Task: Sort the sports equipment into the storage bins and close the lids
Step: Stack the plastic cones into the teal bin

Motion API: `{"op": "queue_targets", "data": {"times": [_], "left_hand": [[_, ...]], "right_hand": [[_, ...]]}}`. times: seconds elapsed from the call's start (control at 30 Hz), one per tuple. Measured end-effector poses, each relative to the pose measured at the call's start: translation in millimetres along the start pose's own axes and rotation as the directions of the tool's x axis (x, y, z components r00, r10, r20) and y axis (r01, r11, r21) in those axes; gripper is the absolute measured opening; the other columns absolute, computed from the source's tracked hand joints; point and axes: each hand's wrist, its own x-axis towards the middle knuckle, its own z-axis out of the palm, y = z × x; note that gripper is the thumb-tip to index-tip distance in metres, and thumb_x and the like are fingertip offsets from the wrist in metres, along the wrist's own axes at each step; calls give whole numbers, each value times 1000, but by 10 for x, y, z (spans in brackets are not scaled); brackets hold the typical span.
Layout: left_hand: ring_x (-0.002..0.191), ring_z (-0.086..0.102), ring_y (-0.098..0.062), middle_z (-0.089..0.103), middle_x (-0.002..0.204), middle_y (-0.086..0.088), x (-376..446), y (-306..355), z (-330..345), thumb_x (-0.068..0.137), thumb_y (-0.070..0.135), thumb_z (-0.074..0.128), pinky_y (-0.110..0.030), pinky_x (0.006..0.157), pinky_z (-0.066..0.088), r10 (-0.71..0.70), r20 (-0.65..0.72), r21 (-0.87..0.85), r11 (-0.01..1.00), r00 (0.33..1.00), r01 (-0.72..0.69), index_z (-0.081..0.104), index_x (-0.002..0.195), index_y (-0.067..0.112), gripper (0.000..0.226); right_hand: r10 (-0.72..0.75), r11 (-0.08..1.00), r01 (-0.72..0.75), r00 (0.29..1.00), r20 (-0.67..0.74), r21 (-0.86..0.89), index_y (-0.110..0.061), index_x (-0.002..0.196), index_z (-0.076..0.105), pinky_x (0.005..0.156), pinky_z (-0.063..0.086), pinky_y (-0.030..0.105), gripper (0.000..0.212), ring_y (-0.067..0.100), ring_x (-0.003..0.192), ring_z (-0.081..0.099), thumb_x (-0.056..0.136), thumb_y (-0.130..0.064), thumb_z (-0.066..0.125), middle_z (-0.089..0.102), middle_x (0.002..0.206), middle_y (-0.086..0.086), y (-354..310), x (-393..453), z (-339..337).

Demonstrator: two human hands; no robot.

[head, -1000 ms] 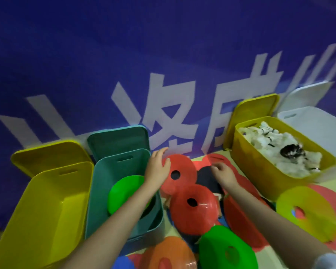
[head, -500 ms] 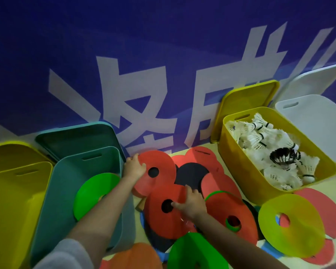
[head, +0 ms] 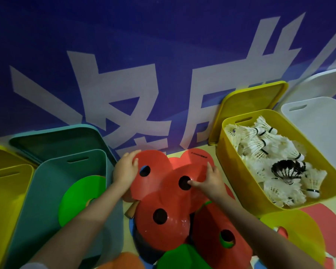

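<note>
The left hand (head: pixel 125 169) grips the rim of a red disc cone (head: pixel 153 179), thumb curled over its top edge beside the round centre hole, just right of the teal bin (head: pixel 52 191). The right hand (head: pixel 209 181) holds a second red cone (head: pixel 182 171) that overlaps the first, thumb reaching to the lip of its hole and fingers (head: pixel 209 167) spread across the smooth, shallow dome. Both cones are thin, glossy plastic. More cones lie heaped below them on the pale floor (head: pixel 128 237): another red one (head: pixel 163 226) with a dark hole, a green one (head: pixel 182 257) at the bottom edge, and a yellow one (head: pixel 295 230) to the right.

The teal bin, matte with rounded corners and a slot handle, holds a flat green cone (head: pixel 78 199); its lid (head: pixel 56 140) leans behind it against the blue banner (head: pixel 124 55). A yellow bin (head: pixel 246 187) on the right is full of feathery white shuttlecocks (head: pixel 260 144) and one black one (head: pixel 285 169). A white bin (head: pixel 318 121) stands beyond it.
</note>
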Motion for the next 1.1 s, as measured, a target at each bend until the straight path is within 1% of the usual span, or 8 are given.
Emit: {"op": "queue_targets", "data": {"times": [0.1,0.23,0.37,0.5,0.63,0.87,1.0,1.1], "left_hand": [[94,62,-30,62,106,-10,-95,77,-240,92,10,51,-38,81,51,136,-70,-37,990,988,-139,58,128,22,39],[91,61,-24,61,102,-7,-233,98,-654,93,9,52,-31,78,47,155,-214,-110,977,964,-182,60,127,20,37],[103,58,-23,63,112,-8,-407,30,-975,94,6,51,-24,89,41,76,-305,-275,947,949,-165,61,126,16,35],[109,55,-13,62,119,-7,-693,-71,-1195,93,4,51,-28,98,42,-3,-321,-417,898,947,-139,61,125,12,34],[107,60,-14,64,114,1,-972,-208,-1256,94,5,50,-35,96,47,-103,-269,-570,819,958,-72,62,122,15,32],[122,49,-23,51,135,-7,-1257,-363,-1187,95,4,41,-40,104,40,-222,-171,-592,802,960,80,45,138,17,45],[129,44,-25,44,143,-8,-1308,-385,-1162,96,4,39,-42,108,37,-237,-129,-600,791,963,115,36,145,20,52],[126,47,-28,46,141,-10,-1322,-373,-1155,96,1,38,-36,102,38,-280,-113,-604,781,953,157,35,145,16,52]], "right_hand": [[80,989,-77,997,-19,125,-5,146,33,107,35,36,102,30,135,38,68,-55,77,38,146,19,-13,13,-5],[18,937,-11,1000,-18,350,-2,119,64,85,43,23,43,15,102,60,82,-23,73,66,119,14,-166,-45,-62],[-107,941,145,985,-138,305,-3,121,64,87,46,28,37,18,100,62,86,-14,67,68,108,9,-479,-260,-211],[-422,862,496,814,-400,100,-11,119,66,88,47,28,32,20,100,64,88,-10,63,70,108,8,-809,-658,-329],[-640,742,669,682,-354,-51,-18,101,73,80,47,26,23,12,91,60,83,-8,64,70,96,-2,-763,-936,-158],[-510,833,489,860,-20,-259,-25,85,74,76,45,38,22,24,86,61,83,-42,60,70,83,-3,93,-1186,497],[-300,952,276,923,-240,-131,-13,111,67,92,39,36,34,27,110,49,87,-37,65,63,107,9,194,-1214,484],[-35,994,3,955,-294,-108,-9,137,44,100,36,42,61,35,122,39,87,-39,62,50,127,17,139,-1101,395]]}}
